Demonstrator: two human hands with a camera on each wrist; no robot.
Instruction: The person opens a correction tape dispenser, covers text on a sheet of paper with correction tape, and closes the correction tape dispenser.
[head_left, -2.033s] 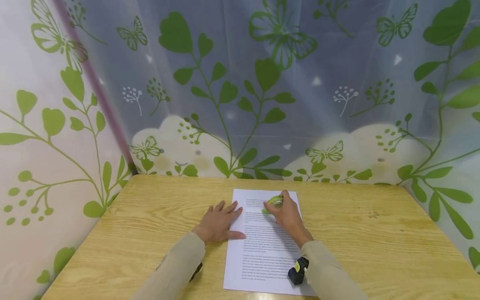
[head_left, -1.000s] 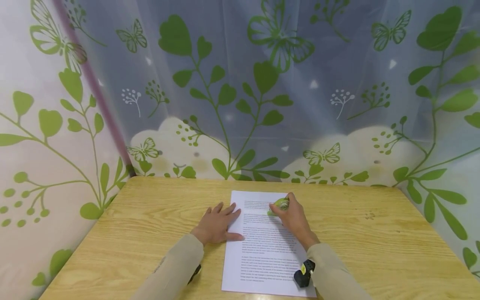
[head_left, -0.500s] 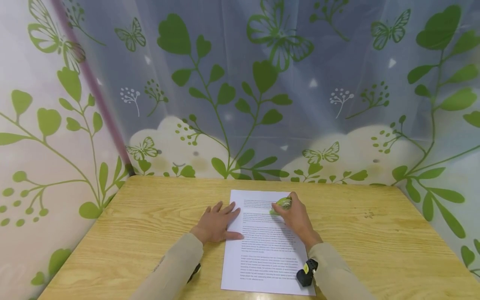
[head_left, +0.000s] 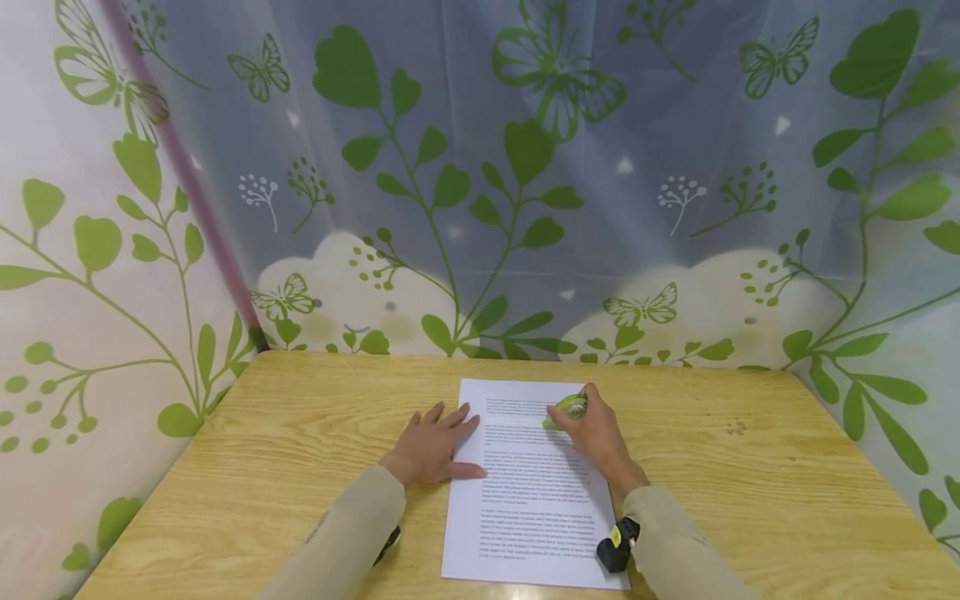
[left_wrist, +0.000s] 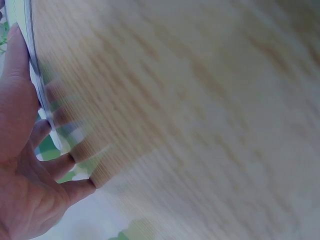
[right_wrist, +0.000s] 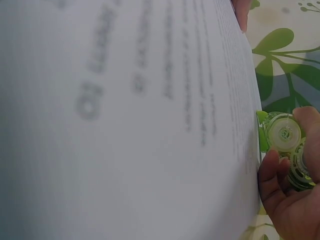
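Observation:
A stack of printed white paper [head_left: 536, 492] lies on the wooden table [head_left: 322, 408], its lines of text facing up. My left hand [head_left: 429, 450] lies flat with spread fingers across the left edge of the sheets; the left wrist view shows its fingers [left_wrist: 60, 166] reaching past that edge onto the wood. Near the top right of the page, my right hand [head_left: 598, 433] grips a clear green correction tape [head_left: 573, 407] between thumb and fingers. In the right wrist view the reel and toothed wheels of the correction tape [right_wrist: 285, 134] show through its case, and its green tip meets the paper.
Behind the table hangs a curtain [head_left: 465, 200] printed with green leaves and butterflies. A black wrist device [head_left: 618, 546] sits at the right sleeve, over the lower right corner of the paper. Small dark marks [head_left: 736, 428] show on the wood at right.
My right hand has slid rightward across the upper page with the correction tape in its grip. The left hand stays in place on the paper's left edge.

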